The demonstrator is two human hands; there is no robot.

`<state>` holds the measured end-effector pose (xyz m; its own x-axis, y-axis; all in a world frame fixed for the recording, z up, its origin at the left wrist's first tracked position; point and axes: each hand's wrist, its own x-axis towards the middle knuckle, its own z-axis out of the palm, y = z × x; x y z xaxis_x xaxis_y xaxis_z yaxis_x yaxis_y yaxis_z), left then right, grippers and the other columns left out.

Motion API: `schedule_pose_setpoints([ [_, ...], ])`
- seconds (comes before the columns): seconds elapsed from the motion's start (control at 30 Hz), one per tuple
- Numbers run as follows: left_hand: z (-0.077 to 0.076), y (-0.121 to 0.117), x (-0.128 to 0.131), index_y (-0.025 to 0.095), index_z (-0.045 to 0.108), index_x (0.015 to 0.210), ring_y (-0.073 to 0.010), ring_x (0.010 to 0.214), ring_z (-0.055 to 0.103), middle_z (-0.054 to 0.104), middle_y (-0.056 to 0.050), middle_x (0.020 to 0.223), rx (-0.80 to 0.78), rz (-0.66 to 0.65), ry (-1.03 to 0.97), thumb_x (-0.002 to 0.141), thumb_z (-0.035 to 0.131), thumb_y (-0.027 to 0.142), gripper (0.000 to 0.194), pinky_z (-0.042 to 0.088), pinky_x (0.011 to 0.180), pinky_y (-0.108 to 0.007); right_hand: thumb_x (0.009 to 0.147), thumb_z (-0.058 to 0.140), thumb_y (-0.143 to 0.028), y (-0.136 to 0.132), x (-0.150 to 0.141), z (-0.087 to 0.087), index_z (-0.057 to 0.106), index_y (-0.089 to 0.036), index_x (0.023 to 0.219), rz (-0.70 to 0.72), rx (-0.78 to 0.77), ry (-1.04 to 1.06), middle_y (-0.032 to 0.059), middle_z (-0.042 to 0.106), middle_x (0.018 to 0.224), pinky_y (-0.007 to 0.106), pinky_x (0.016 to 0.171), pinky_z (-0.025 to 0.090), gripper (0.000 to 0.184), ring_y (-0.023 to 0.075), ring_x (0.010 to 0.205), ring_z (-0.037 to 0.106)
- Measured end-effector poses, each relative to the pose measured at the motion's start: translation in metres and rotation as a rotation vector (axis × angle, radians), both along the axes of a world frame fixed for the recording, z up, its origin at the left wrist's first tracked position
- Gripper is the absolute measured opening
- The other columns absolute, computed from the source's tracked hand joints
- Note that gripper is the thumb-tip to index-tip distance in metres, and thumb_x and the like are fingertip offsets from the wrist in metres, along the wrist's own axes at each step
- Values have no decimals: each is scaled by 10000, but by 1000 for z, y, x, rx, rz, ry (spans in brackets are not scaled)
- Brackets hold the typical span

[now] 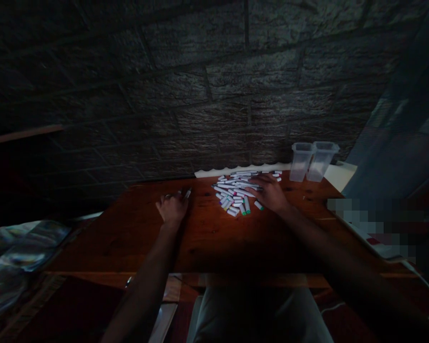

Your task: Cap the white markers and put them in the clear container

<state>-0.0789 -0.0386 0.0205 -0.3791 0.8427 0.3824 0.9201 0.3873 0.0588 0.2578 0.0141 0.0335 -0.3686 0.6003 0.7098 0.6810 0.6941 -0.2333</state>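
White markers (236,191) lie heaped toward the far edge of the bench (214,243), seemingly for easy reach. The right hand (270,191) lies over the heap's right side; the left hand (173,207) curls at a separate marker (188,193); I cannot tell whether either grips. Translucent containers (301,164) stand upright farther right.

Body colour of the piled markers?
White on the markers, with green ends on a few at the near edge; shows best in the head view.
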Motion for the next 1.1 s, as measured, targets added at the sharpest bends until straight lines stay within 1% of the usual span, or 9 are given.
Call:
schedule_pose_setpoints([
  [0.07, 3, -1, -3, 219, 722, 1077, -364, 1107, 540, 703, -168, 1052, -20, 10, -42, 883, 434, 560, 486, 358, 926, -503, 884, 599, -445, 2, 1, -2, 730, -216, 1047, 0, -23, -11, 70, 727, 1059, 385, 960, 434, 310, 241, 1029, 601],
  [0.13, 5, -2, -6, 235, 734, 1045, -360, 1077, 565, 714, -162, 1014, -61, 29, -83, 876, 439, 578, 483, 353, 931, -510, 890, 594, -432, 5, 2, -3, 734, -224, 1028, 1, -46, -22, 67, 732, 1035, 385, 952, 438, 287, 237, 1005, 615],
  [0.3, 5, -1, -13, 238, 730, 1034, -343, 1075, 573, 719, -145, 1000, -77, 45, -104, 887, 464, 498, 400, 337, 954, -511, 884, 599, -439, 9, 5, -6, 737, -207, 1001, -17, -63, -19, 74, 736, 997, 368, 926, 457, 294, 232, 978, 628],
  [0.4, 0, 1, -16, 220, 712, 1069, -357, 1139, 526, 687, -162, 1093, -29, 45, -99, 878, 493, 445, 367, 358, 944, -505, 893, 585, -426, 9, 5, -7, 740, -208, 986, -28, -73, -28, 73, 739, 988, 365, 937, 453, 283, 234, 992, 627],
  [0.53, -7, 3, -21, 190, 614, 1239, -362, 1200, 490, 600, -194, 1256, 61, 56, -154, 858, 520, 475, 485, 389, 939, -492, 897, 584, -406, 10, 6, -7, 740, -203, 978, -15, -76, -37, 73, 743, 976, 362, 946, 448, 268, 231, 980, 635],
  [0.63, -9, 5, -24, 200, 602, 1263, -353, 1160, 545, 630, -187, 1217, 12, 51, -217, 881, 480, 481, 489, 411, 927, -480, 896, 585, -398, 9, 6, -6, 741, -203, 965, -30, -76, -26, 70, 746, 962, 363, 935, 457, 260, 233, 966, 639],
  [0.8, -10, 9, -25, 222, 671, 1173, -303, 1069, 626, 696, -138, 1129, -33, -7, -235, 892, 475, 413, 392, 462, 858, -361, 884, 602, -412, 7, 6, -4, 744, -199, 953, -19, -79, -17, 71, 746, 961, 353, 935, 463, 265, 233, 960, 644],
  [1.0, -8, 7, -22, 188, 668, 1181, -317, 1049, 640, 698, -159, 1125, -18, -5, -226, 889, 464, 443, 437, 483, 825, -361, 890, 597, -387, 8, 5, -5, 747, -210, 933, -20, -76, -27, 62, 748, 937, 351, 934, 468, 236, 228, 955, 647],
  [1.1, -9, 8, -21, 198, 672, 1169, -301, 1058, 638, 698, -143, 1132, -15, -17, -218, 890, 465, 447, 427, 484, 834, -347, 890, 596, -381, 10, 6, -7, 747, -203, 947, -28, -71, -43, 67, 749, 943, 364, 941, 469, 240, 232, 962, 651],
])
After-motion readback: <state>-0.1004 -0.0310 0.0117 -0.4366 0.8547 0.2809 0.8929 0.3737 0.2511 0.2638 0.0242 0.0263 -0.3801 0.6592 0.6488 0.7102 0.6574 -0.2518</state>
